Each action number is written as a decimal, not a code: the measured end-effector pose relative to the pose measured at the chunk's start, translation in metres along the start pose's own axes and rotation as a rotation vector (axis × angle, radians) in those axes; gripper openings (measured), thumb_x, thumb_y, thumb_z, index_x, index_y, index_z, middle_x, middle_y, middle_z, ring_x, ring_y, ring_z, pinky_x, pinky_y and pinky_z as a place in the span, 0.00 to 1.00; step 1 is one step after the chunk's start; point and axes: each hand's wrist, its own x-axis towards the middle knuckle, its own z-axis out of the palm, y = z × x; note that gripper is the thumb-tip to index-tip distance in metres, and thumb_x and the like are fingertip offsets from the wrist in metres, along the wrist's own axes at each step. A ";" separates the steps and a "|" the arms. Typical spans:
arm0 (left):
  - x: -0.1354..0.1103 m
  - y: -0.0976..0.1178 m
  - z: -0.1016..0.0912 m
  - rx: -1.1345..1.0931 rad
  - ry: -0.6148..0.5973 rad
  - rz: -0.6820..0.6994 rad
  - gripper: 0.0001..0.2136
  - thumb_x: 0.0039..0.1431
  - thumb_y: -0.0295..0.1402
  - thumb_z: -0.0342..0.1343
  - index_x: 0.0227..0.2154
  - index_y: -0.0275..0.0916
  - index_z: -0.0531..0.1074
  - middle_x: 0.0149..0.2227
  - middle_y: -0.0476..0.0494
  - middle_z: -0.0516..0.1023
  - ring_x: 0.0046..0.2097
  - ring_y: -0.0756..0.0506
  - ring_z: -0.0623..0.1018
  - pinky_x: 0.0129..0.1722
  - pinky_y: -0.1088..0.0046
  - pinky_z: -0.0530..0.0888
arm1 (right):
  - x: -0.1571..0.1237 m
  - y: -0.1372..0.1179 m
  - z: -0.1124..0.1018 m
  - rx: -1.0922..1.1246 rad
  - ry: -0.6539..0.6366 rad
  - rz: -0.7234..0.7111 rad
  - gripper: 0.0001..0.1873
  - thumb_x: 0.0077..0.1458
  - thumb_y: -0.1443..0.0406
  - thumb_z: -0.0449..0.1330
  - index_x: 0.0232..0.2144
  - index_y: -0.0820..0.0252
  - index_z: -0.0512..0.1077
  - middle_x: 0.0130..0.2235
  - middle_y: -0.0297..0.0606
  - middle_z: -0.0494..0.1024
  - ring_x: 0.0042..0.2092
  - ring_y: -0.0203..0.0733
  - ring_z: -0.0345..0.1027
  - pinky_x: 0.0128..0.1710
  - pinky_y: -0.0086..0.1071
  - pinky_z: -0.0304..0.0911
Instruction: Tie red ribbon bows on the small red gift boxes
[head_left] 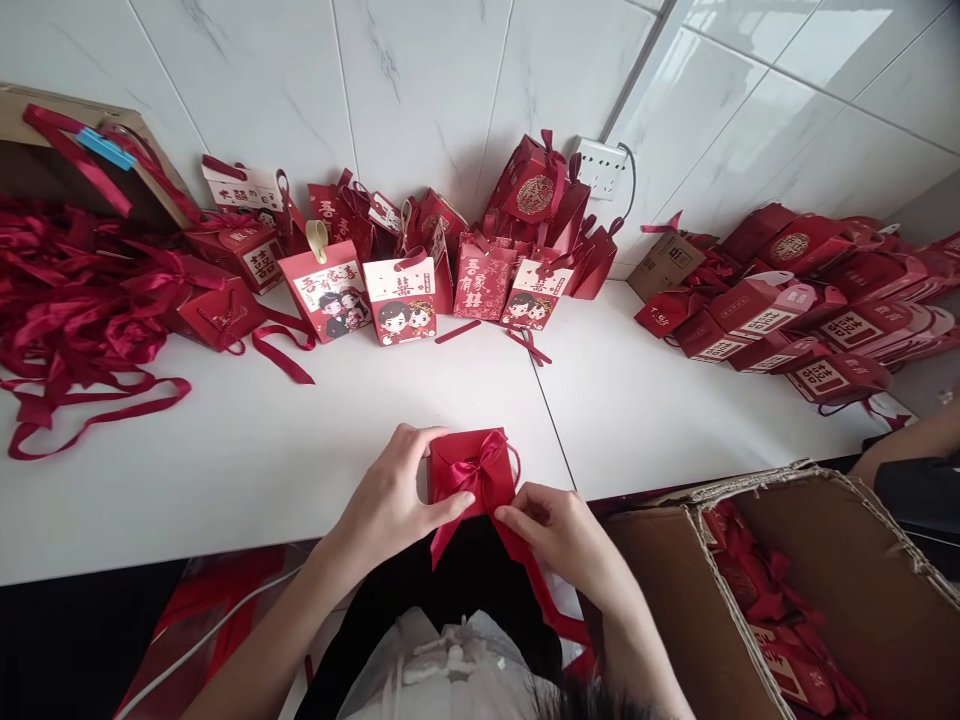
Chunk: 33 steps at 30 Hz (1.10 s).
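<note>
A small red gift box (448,449) is at the front edge of the white table, with a shiny red ribbon bow (484,466) on its face and a thin cord loop at its right side. My left hand (396,488) grips the box from the left, fingers along the far edge and thumb across the front by the bow. At the box's lower right corner, my right hand (556,528) pinches the bow's ribbon tail (517,546) between thumb and fingertips. A long length of red ribbon hangs below that hand; the other tail hangs below my left thumb.
Loose red ribbon (112,300) is heaped at left. Several decorated gift boxes (401,300) stand along the tiled wall, near a power strip (600,168). More boxes (765,310) are stacked at right. An open carton (660,570) holds red boxes; another person's arm (911,445) is beyond.
</note>
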 end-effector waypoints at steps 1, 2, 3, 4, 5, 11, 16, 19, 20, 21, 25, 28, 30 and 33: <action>0.000 0.001 -0.001 -0.018 0.024 -0.012 0.20 0.52 0.43 0.57 0.45 0.41 0.64 0.36 0.47 0.68 0.37 0.46 0.73 0.36 0.71 0.73 | 0.002 0.000 -0.006 -0.025 -0.001 -0.003 0.22 0.56 0.50 0.53 0.18 0.59 0.61 0.18 0.27 0.59 0.22 0.31 0.49 0.22 0.25 0.48; 0.000 0.003 -0.001 -0.035 0.028 -0.040 0.17 0.53 0.45 0.55 0.42 0.41 0.64 0.32 0.49 0.67 0.33 0.47 0.72 0.33 0.72 0.72 | 0.006 0.000 -0.012 -0.057 0.030 -0.009 0.24 0.56 0.49 0.51 0.18 0.59 0.59 0.18 0.27 0.57 0.22 0.31 0.47 0.22 0.26 0.47; 0.000 0.004 -0.002 -0.052 0.017 -0.081 0.15 0.54 0.46 0.53 0.38 0.41 0.64 0.29 0.52 0.66 0.29 0.49 0.71 0.30 0.74 0.70 | 0.012 0.000 -0.017 -0.087 0.088 -0.018 0.25 0.57 0.48 0.49 0.18 0.59 0.59 0.18 0.27 0.56 0.22 0.32 0.47 0.22 0.26 0.47; 0.001 0.006 -0.003 -0.065 -0.004 -0.128 0.15 0.55 0.48 0.51 0.35 0.41 0.63 0.26 0.54 0.65 0.26 0.50 0.69 0.27 0.75 0.68 | 0.019 -0.002 -0.020 -0.109 0.166 -0.034 0.25 0.58 0.47 0.47 0.19 0.58 0.59 0.18 0.27 0.56 0.22 0.32 0.48 0.22 0.27 0.47; 0.001 0.008 -0.004 -0.075 -0.024 -0.175 0.15 0.56 0.49 0.50 0.31 0.41 0.63 0.23 0.55 0.63 0.24 0.51 0.67 0.26 0.76 0.67 | 0.028 -0.004 -0.022 -0.121 0.241 -0.058 0.25 0.59 0.47 0.46 0.20 0.58 0.60 0.18 0.27 0.57 0.23 0.33 0.49 0.23 0.27 0.48; 0.000 0.014 -0.009 -0.089 -0.090 -0.370 0.19 0.54 0.52 0.49 0.21 0.41 0.59 0.18 0.56 0.60 0.21 0.51 0.64 0.24 0.76 0.62 | 0.068 -0.013 -0.006 -0.050 0.208 -0.140 0.19 0.55 0.50 0.53 0.22 0.57 0.62 0.22 0.30 0.68 0.24 0.34 0.59 0.25 0.28 0.56; -0.001 0.013 -0.008 -0.197 -0.134 -0.336 0.16 0.57 0.46 0.49 0.21 0.40 0.62 0.21 0.54 0.67 0.25 0.51 0.68 0.27 0.77 0.64 | 0.060 -0.006 -0.001 0.041 0.204 -0.134 0.16 0.55 0.52 0.55 0.24 0.57 0.63 0.21 0.29 0.68 0.23 0.34 0.60 0.23 0.27 0.55; -0.001 0.008 -0.004 -0.269 -0.103 -0.328 0.15 0.58 0.43 0.48 0.22 0.40 0.61 0.21 0.54 0.66 0.25 0.51 0.68 0.26 0.77 0.64 | 0.047 -0.002 0.002 0.119 0.239 -0.110 0.17 0.55 0.52 0.55 0.24 0.58 0.63 0.20 0.28 0.66 0.20 0.32 0.57 0.19 0.25 0.53; 0.000 0.006 -0.003 -0.290 -0.089 -0.332 0.15 0.58 0.44 0.48 0.22 0.40 0.61 0.20 0.54 0.66 0.24 0.51 0.67 0.26 0.78 0.64 | 0.042 -0.001 0.004 0.137 0.250 -0.096 0.17 0.55 0.51 0.54 0.24 0.58 0.63 0.20 0.27 0.66 0.18 0.30 0.55 0.18 0.25 0.51; 0.000 0.005 -0.002 -0.311 -0.078 -0.341 0.15 0.58 0.44 0.49 0.22 0.40 0.62 0.20 0.54 0.66 0.24 0.52 0.67 0.25 0.78 0.64 | 0.037 0.000 0.006 0.151 0.263 -0.082 0.18 0.55 0.51 0.54 0.25 0.58 0.63 0.20 0.27 0.65 0.17 0.29 0.53 0.16 0.24 0.48; 0.000 0.002 0.005 -0.415 -0.048 -0.397 0.15 0.57 0.46 0.50 0.24 0.40 0.63 0.19 0.55 0.66 0.21 0.52 0.68 0.22 0.78 0.66 | 0.021 0.002 0.021 0.204 0.332 -0.054 0.17 0.56 0.51 0.53 0.26 0.57 0.61 0.19 0.25 0.62 0.15 0.28 0.50 0.14 0.23 0.44; 0.001 0.001 0.009 -0.438 -0.014 -0.414 0.15 0.57 0.46 0.50 0.25 0.40 0.63 0.18 0.55 0.66 0.19 0.52 0.67 0.20 0.79 0.65 | 0.017 0.007 0.031 0.199 0.402 -0.085 0.16 0.57 0.53 0.53 0.26 0.57 0.61 0.18 0.25 0.61 0.16 0.28 0.51 0.14 0.23 0.45; 0.002 0.001 0.011 -0.424 0.007 -0.403 0.15 0.57 0.46 0.50 0.25 0.40 0.64 0.17 0.55 0.66 0.19 0.53 0.67 0.19 0.79 0.64 | 0.019 0.011 0.035 0.148 0.476 -0.156 0.14 0.57 0.55 0.53 0.25 0.57 0.60 0.17 0.24 0.58 0.17 0.28 0.48 0.15 0.23 0.46; 0.005 -0.001 0.011 -0.420 0.018 -0.396 0.14 0.56 0.46 0.51 0.25 0.40 0.65 0.17 0.55 0.67 0.19 0.52 0.67 0.20 0.79 0.65 | 0.022 0.018 0.040 0.070 0.584 -0.291 0.10 0.57 0.59 0.54 0.28 0.58 0.60 0.16 0.21 0.53 0.17 0.28 0.45 0.15 0.22 0.46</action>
